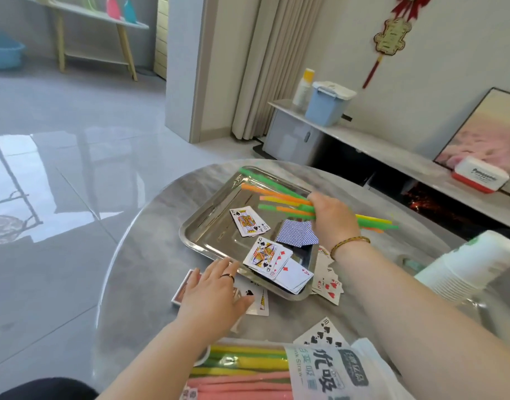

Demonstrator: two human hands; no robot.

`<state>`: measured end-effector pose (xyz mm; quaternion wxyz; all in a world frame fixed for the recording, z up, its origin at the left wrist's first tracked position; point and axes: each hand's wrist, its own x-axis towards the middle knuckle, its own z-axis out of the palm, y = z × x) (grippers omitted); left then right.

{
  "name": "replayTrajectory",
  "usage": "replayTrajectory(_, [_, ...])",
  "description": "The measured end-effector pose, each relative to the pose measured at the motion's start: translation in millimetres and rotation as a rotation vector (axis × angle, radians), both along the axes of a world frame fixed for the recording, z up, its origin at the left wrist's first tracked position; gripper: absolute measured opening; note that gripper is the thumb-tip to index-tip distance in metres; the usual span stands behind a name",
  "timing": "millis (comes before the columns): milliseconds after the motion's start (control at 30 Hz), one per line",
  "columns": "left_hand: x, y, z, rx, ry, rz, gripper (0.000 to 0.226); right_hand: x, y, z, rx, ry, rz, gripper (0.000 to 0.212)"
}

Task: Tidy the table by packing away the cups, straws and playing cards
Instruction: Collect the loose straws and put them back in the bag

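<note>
My right hand [333, 219] grips a bundle of green, orange and yellow straws [274, 194] over the far side of a steel tray [207, 226]. Playing cards lie in the tray: a king of spades [248, 220], a blue-backed pile [297, 233] and a fanned pile with a queen on top [272, 259]. My left hand [216, 287] rests flat, fingers spread, on cards and a red card box [184, 287] at the tray's near edge. More cards [328, 282] lie right of the tray, and a ten of spades [323, 333] lies nearer me. A stack of white paper cups [467, 267] lies on its side at right.
A plastic bag of yellow, green and pink straws [248, 370] lies at the near table edge. The round grey marble table [149, 232] drops off to the floor on the left. A low TV bench [392, 145] with a blue bin stands behind.
</note>
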<state>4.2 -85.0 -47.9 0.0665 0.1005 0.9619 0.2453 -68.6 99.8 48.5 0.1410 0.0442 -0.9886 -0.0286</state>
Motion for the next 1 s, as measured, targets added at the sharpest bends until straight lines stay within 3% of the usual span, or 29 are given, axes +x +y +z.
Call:
replayTrajectory(167, [-0.8,-0.5,3.4,-0.007,0.013,-0.034,0.061,25.8,17.2,31.8,-0.59,0.196,0.017,0.011])
replayTrajectory(300, [9.0,9.6,9.7,0.045,0.081,-0.122,0.058,75.5,46.3,59.6,-1.025,0.36,0.031,0.03])
replayTrajectory(433, [28.7,21.1,15.5,0.078,0.082,-0.279,0.054,137.5,82.1,77.5,-1.307,0.486,0.01,0.028])
replayTrajectory(567, [54.1,29.6,13.7,0.094,0.035,-0.396,0.045,195.9,105.6,72.2,-1.429,0.459,-0.011,0.029])
replayTrajectory(700, [84.5,44.0,2.8,-0.039,0.066,-0.431,0.054,236.1,119.6,39.6,-1.343,0.385,-0.127,0.03])
replayTrajectory(800, [95.1,50.7,-4.6,-0.165,0.133,-0.457,0.063,245.1,122.2,12.9,-1.382,0.384,-0.181,0.024])
replayTrajectory(1000, [98.1,59.9,-2.2,-0.194,0.178,-0.403,0.062,244.4,127.3,-14.0,-1.457,0.392,-0.185,0.023])
